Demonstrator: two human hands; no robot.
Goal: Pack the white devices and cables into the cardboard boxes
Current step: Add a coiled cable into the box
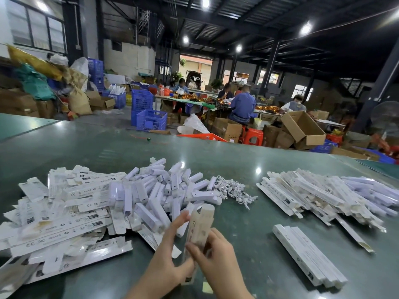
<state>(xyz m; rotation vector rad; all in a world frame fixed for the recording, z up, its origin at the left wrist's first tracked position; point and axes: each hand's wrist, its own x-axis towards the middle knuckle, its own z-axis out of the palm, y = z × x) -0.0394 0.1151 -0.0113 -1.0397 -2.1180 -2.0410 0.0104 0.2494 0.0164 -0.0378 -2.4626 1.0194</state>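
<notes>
Both hands at lower centre of frame on one long narrow box [199, 236], held upright with its top flap open; left hand [166, 253] cups the box's left side, fingers fairly straight along it; right hand [218, 264] has fingers curled round the lower part; I cannot tell whether a device is already inside.

Loose white devices [164, 190] heaped at centre of the tabletop [129, 152]; tangle of white cables [234, 189] just right of that heap; flat unfolded boxes [64, 214] spread at left; closed boxes [311, 254] stacked lower right, another pile [323, 193] at right.

Risks, my judgement: thin card may buckle if squeezed while tucking the flap; contents could slip out of the open top if the box tips; a cable could be omitted, since the cables lie beyond the devices.
</notes>
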